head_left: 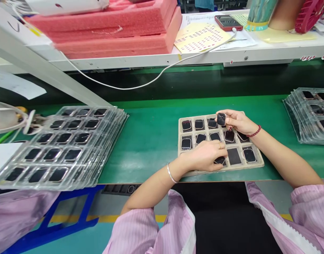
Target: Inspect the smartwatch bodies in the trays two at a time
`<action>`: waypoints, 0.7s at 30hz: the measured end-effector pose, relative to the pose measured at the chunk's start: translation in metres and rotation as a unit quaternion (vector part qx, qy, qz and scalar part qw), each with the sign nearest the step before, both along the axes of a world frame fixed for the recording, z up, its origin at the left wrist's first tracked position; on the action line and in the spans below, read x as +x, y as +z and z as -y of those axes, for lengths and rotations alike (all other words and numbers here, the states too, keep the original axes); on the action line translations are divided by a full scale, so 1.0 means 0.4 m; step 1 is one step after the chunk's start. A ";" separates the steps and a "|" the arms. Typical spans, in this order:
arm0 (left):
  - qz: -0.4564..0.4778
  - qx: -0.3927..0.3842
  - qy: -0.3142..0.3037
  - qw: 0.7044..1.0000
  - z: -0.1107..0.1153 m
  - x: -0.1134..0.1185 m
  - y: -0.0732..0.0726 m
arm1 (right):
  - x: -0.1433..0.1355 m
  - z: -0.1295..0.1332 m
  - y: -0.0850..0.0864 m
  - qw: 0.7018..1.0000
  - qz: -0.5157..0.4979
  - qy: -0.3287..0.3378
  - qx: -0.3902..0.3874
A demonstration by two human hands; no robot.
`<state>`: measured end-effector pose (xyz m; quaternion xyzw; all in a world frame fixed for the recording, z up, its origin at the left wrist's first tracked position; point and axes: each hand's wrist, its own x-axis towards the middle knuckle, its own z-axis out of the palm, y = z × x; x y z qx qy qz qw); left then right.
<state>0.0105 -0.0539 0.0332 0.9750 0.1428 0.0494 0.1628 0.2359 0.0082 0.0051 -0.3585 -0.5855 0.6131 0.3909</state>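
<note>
A beige tray [181, 155] lies on the green bench in front of me, with black-faced smartwatch bodies without straps in its square pockets. My right hand [240, 121] is closed, pinching one smartwatch body [221, 119] by its edge above the tray's back row. Over the front row, my left hand [205, 155] has its fingertips and thumb around another smartwatch body [219, 160], which sits low in its pocket and is partly covered by the fingers. The pocket just to the right of that one shows a bare dark square pad [234, 156].
At left stands a tall stack of clear plastic trays [72, 144] filled with smartwatch bodies; a similar stack [314, 118] is at far right. A white cable [141, 87] droops from the shelf [204, 54], which carries red foam blocks [119, 31] and a phone [228, 22].
</note>
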 end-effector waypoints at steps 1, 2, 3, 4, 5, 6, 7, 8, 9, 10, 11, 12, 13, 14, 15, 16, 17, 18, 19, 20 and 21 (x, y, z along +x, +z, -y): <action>0.000 -0.001 0.000 1.000 0.000 -0.001 -0.001 | 0.000 0.000 -0.001 1.000 -0.002 -0.003 -0.001; 0.000 -0.002 -0.001 1.000 0.000 -0.001 -0.001 | 0.000 0.001 -0.001 1.000 -0.007 -0.005 -0.002; 0.001 -0.003 -0.001 1.000 0.000 -0.001 -0.002 | 0.000 0.001 -0.002 1.000 -0.014 -0.006 -0.006; 0.001 -0.004 -0.001 1.000 0.001 -0.001 -0.002 | 0.000 0.001 -0.002 1.000 -0.022 -0.006 -0.011; 0.002 -0.004 0.000 1.000 0.001 -0.001 -0.002 | 0.000 0.001 -0.002 0.999 -0.031 -0.007 -0.018; 0.003 -0.005 0.000 1.000 0.001 -0.001 -0.002 | -0.001 0.001 -0.002 0.999 -0.038 -0.009 -0.026; 0.003 -0.005 0.000 1.000 0.002 0.000 -0.002 | -0.002 0.001 -0.002 0.998 -0.044 -0.012 -0.036; 0.003 -0.005 0.001 1.000 0.002 0.000 -0.002 | -0.003 0.001 -0.001 0.998 -0.048 -0.018 -0.046; 0.003 -0.006 0.000 1.000 0.003 0.000 -0.001 | -0.004 0.001 0.000 0.997 -0.050 -0.024 -0.053; 0.003 -0.005 0.000 1.000 0.003 0.000 -0.001 | -0.006 0.002 0.001 0.997 -0.052 -0.030 -0.058; 0.002 -0.005 0.000 1.000 0.004 0.000 0.000 | -0.008 0.003 0.001 0.996 -0.052 -0.036 -0.058; 0.002 -0.005 0.001 1.000 0.004 0.001 0.001 | -0.010 0.004 0.001 0.996 -0.048 -0.040 -0.056; 0.001 -0.004 0.002 1.000 0.004 0.001 0.001 | -0.011 0.006 0.001 0.997 -0.042 -0.044 -0.052; 0.001 -0.005 0.002 1.000 0.004 0.001 0.001 | -0.013 0.007 0.001 0.997 -0.035 -0.046 -0.049; 0.002 -0.006 0.002 1.000 0.004 0.001 0.001 | -0.014 0.009 0.002 0.997 -0.030 -0.048 -0.048; 0.003 -0.007 0.002 1.000 0.004 0.001 0.001 | -0.016 0.010 0.002 0.997 -0.028 -0.050 -0.050; 0.004 -0.009 0.002 1.000 0.004 0.001 0.000 | -0.017 0.010 0.004 0.997 -0.032 -0.050 -0.054; 0.006 -0.010 0.002 1.000 0.004 0.001 -0.001 | -0.017 0.010 0.005 0.996 -0.041 -0.048 -0.057; 0.007 -0.012 0.001 1.000 0.004 0.001 -0.002 | -0.018 0.009 0.007 0.996 -0.053 -0.045 -0.059; 0.008 -0.012 -0.001 1.000 0.005 0.001 -0.004 | -0.018 0.007 0.009 0.995 -0.066 -0.042 -0.062; 0.009 -0.012 -0.004 1.000 0.005 0.001 -0.005 | -0.017 0.006 0.012 0.994 -0.079 -0.040 -0.065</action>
